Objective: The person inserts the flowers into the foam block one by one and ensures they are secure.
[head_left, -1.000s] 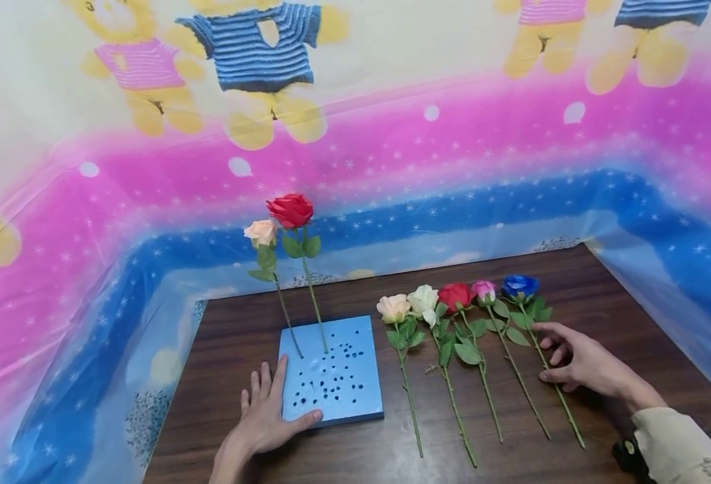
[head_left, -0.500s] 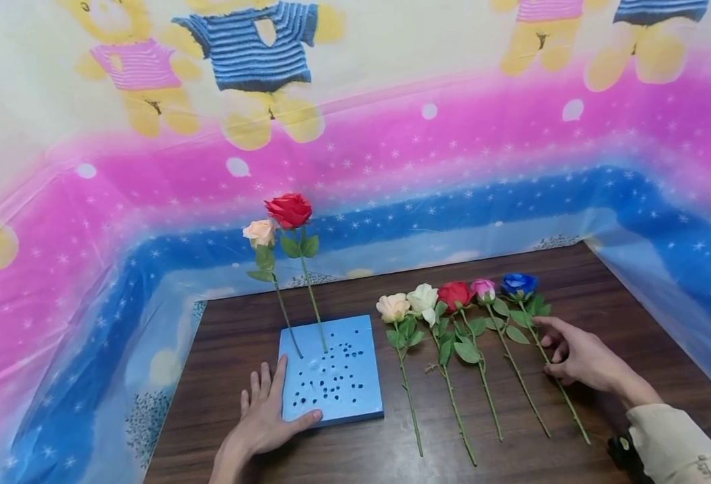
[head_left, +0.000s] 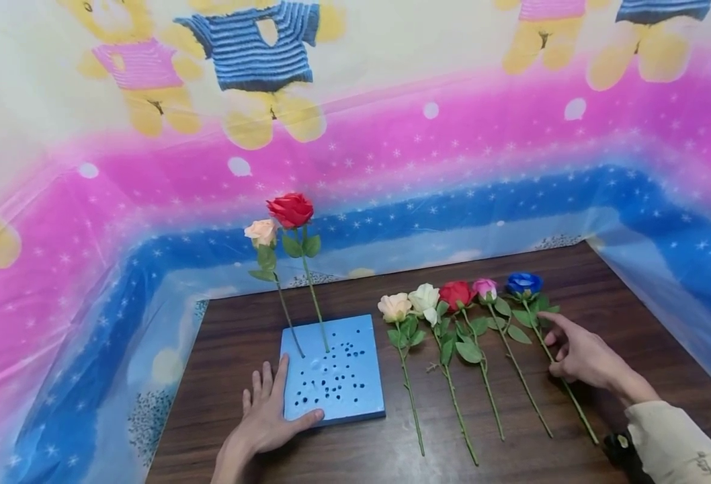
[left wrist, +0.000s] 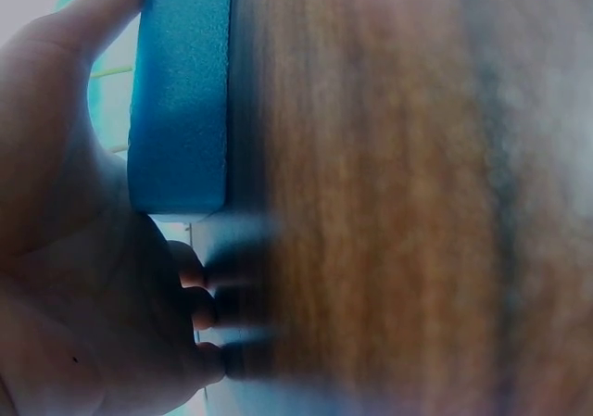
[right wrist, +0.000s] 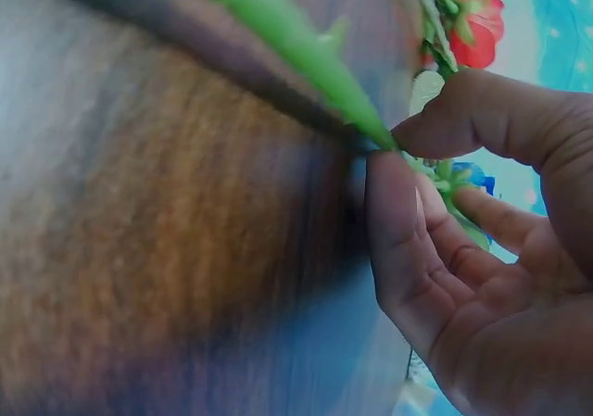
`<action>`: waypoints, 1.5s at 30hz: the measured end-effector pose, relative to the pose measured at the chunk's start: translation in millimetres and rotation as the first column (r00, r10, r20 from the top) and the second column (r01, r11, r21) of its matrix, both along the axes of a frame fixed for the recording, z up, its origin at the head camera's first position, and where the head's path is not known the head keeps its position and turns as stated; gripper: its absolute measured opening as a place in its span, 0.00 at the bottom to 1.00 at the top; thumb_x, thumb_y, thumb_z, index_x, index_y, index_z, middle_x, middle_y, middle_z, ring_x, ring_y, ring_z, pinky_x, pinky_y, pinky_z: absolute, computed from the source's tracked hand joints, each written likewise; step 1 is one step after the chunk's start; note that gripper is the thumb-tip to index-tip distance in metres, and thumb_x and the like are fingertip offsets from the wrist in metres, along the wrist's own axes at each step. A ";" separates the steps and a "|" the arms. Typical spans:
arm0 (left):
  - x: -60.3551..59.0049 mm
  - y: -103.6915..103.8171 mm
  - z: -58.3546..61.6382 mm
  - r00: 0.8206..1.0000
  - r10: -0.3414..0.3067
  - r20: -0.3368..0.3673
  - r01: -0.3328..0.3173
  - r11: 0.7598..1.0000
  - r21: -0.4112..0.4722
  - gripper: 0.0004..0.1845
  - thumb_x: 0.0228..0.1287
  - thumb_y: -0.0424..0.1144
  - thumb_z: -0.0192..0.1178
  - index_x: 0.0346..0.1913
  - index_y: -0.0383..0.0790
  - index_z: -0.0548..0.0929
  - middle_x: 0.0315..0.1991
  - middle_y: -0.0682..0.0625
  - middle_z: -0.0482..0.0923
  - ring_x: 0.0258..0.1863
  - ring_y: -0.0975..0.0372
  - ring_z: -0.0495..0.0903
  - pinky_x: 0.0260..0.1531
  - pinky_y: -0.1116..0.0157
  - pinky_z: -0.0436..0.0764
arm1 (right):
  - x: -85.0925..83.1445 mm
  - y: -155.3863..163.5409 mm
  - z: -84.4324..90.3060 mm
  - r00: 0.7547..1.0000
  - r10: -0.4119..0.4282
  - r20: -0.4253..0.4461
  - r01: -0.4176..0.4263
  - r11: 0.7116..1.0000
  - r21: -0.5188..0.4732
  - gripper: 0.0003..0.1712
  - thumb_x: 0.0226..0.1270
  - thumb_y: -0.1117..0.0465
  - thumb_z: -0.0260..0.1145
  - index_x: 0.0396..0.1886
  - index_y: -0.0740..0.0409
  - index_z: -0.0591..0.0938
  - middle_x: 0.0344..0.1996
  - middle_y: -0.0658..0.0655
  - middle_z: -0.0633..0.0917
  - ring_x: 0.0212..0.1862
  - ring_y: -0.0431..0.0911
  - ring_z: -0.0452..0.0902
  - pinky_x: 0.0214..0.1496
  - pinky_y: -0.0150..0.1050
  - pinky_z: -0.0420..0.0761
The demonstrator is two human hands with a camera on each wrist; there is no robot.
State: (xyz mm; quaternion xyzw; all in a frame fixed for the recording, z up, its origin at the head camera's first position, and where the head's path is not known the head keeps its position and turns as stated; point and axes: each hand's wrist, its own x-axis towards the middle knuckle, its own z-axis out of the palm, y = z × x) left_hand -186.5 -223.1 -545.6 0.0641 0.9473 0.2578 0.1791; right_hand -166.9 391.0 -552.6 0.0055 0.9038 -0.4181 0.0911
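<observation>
Blue rose lies pinched on wooden table.

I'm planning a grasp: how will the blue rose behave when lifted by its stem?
The blue rose probably feels light. Its thin stem, pinched by the right hand, may droop toward the bloom. It likely won't roll, since its leaves lie flat on the table.

Foam, fake flowers, wood grain
Matt blue foam block, pitted with holes; plastic-stemmed cloth-like blue rose; dark wood-grain desk; glossy printed plastic sheet behind.
</observation>
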 end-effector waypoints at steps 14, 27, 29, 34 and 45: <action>0.0 0.0 0.8 1.000 -0.005 0.000 0.005 1.000 0.005 0.72 0.66 0.76 0.69 0.93 0.47 0.34 0.88 0.25 0.25 0.86 0.27 0.23 0.78 0.22 0.30 | -2.6 17.7 1.9 0.995 0.038 0.098 -0.020 0.984 -0.179 0.55 0.72 0.76 0.70 0.90 0.65 0.49 0.56 0.71 0.80 0.42 0.53 0.85 0.41 0.53 0.92; -1.6 1.2 0.1 1.000 0.003 0.011 -0.003 1.000 -0.002 0.73 0.66 0.77 0.69 0.93 0.47 0.33 0.88 0.25 0.24 0.86 0.28 0.22 0.78 0.22 0.30 | 3.2 -0.7 -9.6 0.997 -0.038 -0.074 0.043 0.998 0.056 0.57 0.63 0.68 0.86 0.87 0.59 0.64 0.55 0.63 0.85 0.33 0.47 0.88 0.30 0.43 0.89; -1.9 1.1 -0.2 1.000 0.002 0.012 -0.002 1.000 -0.006 0.73 0.66 0.77 0.69 0.93 0.47 0.33 0.89 0.25 0.24 0.86 0.28 0.23 0.78 0.22 0.30 | 4.6 -1.8 -10.8 0.995 -0.042 -0.095 0.048 0.997 0.061 0.56 0.64 0.70 0.84 0.86 0.59 0.65 0.54 0.62 0.86 0.32 0.47 0.87 0.29 0.43 0.89; -2.3 0.6 -1.7 1.000 0.002 0.010 -0.002 1.000 -0.006 0.73 0.66 0.77 0.68 0.93 0.48 0.33 0.89 0.26 0.24 0.86 0.28 0.22 0.78 0.22 0.29 | 6.2 -2.8 -9.0 0.995 -0.068 -0.079 0.069 0.997 0.014 0.56 0.65 0.71 0.82 0.87 0.60 0.63 0.54 0.64 0.85 0.33 0.50 0.87 0.30 0.45 0.89; -2.2 0.7 -2.1 1.000 0.008 -0.001 -0.008 1.000 -0.009 0.73 0.65 0.77 0.69 0.93 0.47 0.33 0.89 0.25 0.25 0.86 0.28 0.23 0.78 0.21 0.31 | 5.3 15.4 -4.3 1.000 -0.002 0.013 0.006 0.959 -0.284 0.58 0.72 0.75 0.69 0.92 0.60 0.48 0.57 0.71 0.75 0.40 0.51 0.85 0.38 0.54 0.91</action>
